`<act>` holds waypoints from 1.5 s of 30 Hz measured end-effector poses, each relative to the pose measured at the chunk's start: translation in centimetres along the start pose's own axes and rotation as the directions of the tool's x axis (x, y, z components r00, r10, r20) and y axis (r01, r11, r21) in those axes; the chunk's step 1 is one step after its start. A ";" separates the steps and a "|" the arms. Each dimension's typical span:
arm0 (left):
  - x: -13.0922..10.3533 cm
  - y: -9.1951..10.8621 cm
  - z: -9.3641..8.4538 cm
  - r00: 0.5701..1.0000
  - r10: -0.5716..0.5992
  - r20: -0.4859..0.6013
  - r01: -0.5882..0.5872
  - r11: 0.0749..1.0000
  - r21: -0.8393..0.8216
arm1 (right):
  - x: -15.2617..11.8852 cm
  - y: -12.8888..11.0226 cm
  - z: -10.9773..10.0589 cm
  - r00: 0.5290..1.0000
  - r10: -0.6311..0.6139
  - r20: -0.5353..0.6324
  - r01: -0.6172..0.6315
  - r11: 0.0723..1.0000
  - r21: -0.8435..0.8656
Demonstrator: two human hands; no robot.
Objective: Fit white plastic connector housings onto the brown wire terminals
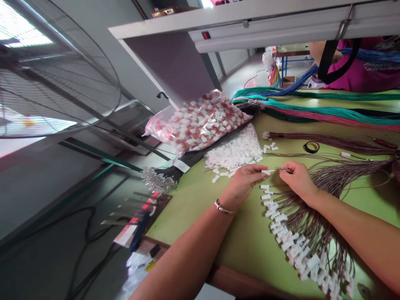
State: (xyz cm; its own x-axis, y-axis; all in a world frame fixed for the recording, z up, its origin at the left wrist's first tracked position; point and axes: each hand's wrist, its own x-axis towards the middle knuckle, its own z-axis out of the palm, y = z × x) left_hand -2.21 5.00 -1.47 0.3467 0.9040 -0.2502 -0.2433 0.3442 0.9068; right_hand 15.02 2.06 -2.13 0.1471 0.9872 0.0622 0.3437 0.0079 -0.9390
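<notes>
My left hand (pixel 245 183) pinches a small white connector (pixel 266 172) between thumb and fingertips. Just to its right, my right hand (pixel 296 178) is closed on thin brown wires, whose thin tips point at the connector. Below both hands, a curved row of white connectors (pixel 289 246) on brown wires (pixel 328 183) fans across the green table (pixel 240 237). Loose white connectors (pixel 234 152) lie in a heap on clear plastic behind my left hand.
A clear bag of red and white parts (pixel 203 123) sits behind the heap, near black wires (pixel 187 160). Black tape (pixel 311 146), green wires (pixel 328 111) and another person's arm (pixel 321 52) are farther back. A fan (pixel 56 71) stands left.
</notes>
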 end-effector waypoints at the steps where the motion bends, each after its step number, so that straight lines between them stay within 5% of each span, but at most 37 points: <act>1: 0.0 0.0 0.0 1.000 -0.002 -0.009 0.002 1.000 -0.005 | 0.0 0.0 0.0 1.000 -0.004 0.000 0.004 1.000 0.009; 37: -0.2 -0.1 0.0 0.999 -0.035 -0.019 0.034 0.999 -0.015 | -0.3 -0.2 -0.1 1.000 -0.016 -0.013 0.015 0.999 -0.051; 42: -0.1 -0.3 -0.2 1.000 0.019 0.012 -0.020 0.993 0.113 | -0.3 0.0 0.0 1.000 -0.011 0.004 0.011 0.996 -0.092; 45: -0.3 -0.3 0.1 0.992 0.127 -0.013 -0.116 0.934 0.338 | -0.3 0.2 0.0 1.000 -0.015 0.004 0.015 0.996 -0.093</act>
State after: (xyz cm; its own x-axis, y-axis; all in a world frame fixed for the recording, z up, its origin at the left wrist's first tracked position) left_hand -2.13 4.62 -1.59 0.3012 0.9437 -0.1368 0.0392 0.1311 0.9906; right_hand 15.02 1.75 -2.30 0.1382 0.9876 0.0750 0.4311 0.0082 -0.9023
